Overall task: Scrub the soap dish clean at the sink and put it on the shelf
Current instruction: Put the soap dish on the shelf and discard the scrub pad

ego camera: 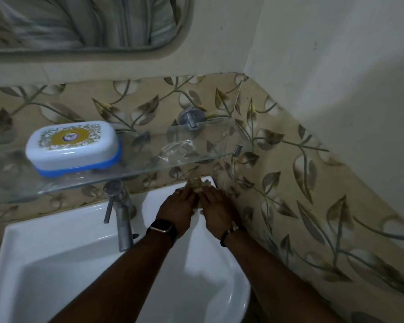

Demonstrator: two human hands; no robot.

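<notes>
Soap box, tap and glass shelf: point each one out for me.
soap box (71, 148), head view, on its white lid.
tap (124, 221), head view, on its metal body.
glass shelf (135, 164), head view, bare glass beside the box.

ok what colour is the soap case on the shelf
Soap case: white lid, gold-green floral print, blue base; head view.
</notes>
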